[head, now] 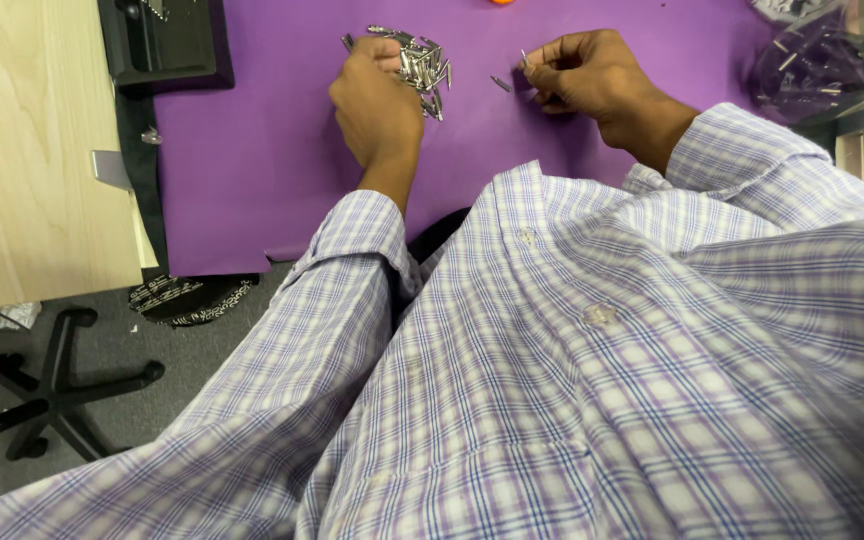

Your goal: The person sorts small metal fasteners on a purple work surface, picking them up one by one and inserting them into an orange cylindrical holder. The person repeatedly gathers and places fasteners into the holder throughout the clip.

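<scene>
A pile of small silver metal pins [424,62] lies on a purple mat [252,140] at the top of the head view. My left hand [377,105] rests on the mat with its fingers curled at the left edge of the pile, touching it. My right hand [587,72] is to the right of the pile, its fingertips pinched on one thin metal pin [525,60] held upright. Another single pin [501,84] lies loose on the mat between my hands. My checked shirt fills the lower half of the view.
A clear plastic bag holding more pins [814,65] lies at the mat's right edge. A black tray [162,45] sits at the top left beside a light wooden desk [32,150]. A black chair base [57,385] stands on the grey floor below.
</scene>
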